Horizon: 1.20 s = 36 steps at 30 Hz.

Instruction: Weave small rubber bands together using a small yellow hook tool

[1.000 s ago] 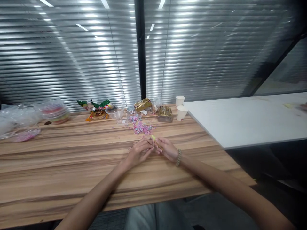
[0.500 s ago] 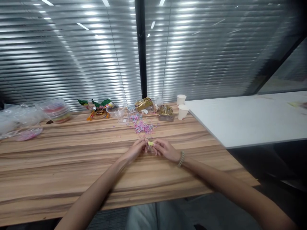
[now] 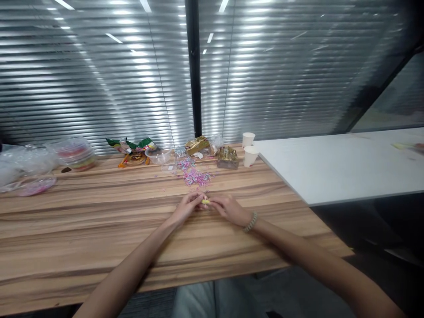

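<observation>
Between my two hands is a small yellow piece, too small for me to name its kind. My left hand pinches its left end, and my right hand, with a beaded bracelet at the wrist, has its fingertips closed on the right end. Some thin pale strands seem to show around the fingers, but they are blurred. Just beyond the hands lies a loose pile of small pink, purple and pale blue pieces on the wooden table.
Along the back stand two paper cups, gold wrappers, a clear plastic bowl and green snack packets. Stacked plastic tubs and clear bags are at the left. A white table adjoins at the right.
My hands have come slightly closer together around the yellow piece, which sits a little lower and more level. The whole view has shifted slightly.
</observation>
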{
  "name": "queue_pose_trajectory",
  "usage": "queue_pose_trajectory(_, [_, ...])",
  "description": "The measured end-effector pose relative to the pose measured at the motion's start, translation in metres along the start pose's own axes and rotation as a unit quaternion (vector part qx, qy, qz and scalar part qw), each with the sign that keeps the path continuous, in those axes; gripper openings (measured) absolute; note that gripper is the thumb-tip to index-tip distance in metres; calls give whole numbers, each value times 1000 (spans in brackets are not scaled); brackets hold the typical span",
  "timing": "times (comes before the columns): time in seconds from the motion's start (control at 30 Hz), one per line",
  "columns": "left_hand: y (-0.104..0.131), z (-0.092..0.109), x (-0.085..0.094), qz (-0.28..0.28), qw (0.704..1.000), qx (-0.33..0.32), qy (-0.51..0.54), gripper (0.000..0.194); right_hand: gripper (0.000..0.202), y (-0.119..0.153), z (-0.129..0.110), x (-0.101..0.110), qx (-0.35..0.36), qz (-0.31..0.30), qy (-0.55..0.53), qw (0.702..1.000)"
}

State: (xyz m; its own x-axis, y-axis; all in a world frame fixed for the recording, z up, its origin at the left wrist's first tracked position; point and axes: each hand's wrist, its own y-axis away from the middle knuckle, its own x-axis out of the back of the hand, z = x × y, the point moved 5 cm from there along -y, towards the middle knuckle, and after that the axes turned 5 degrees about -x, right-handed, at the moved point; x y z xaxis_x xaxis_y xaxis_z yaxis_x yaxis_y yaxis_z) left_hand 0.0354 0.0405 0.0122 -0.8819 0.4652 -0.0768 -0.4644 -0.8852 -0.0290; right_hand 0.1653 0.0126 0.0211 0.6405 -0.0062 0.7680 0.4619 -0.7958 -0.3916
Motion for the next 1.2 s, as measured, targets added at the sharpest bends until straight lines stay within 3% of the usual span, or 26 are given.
queue_pose_trajectory(0.17, [-3,0,8,19,999,-35,-33,36,23,0,-13,-2,37,-54,-80,995])
queue_pose_trajectory(0.47, [-6,5,29,120,987,-101,-16,26,36,-3,2,0,-88,-51,-251,963])
queue_pose_trajectory(0.57, [-3,8,24,104,990,-87,-42,33,39,-3,4,0,-106,-45,-274,955])
queue_pose_trajectory(0.8, [-2,9,6,12,991,-101,-86,29,40,-4,7,0,-129,-22,-283,950])
queue_pose_trajectory(1.0, [-4,-2,11,24,992,-92,-83,28,33,-1,4,-1,-109,-3,-205,973])
queue_pose_trajectory(1.2, [-3,-9,12,58,993,-66,-77,35,22,1,2,3,-49,60,-74,994])
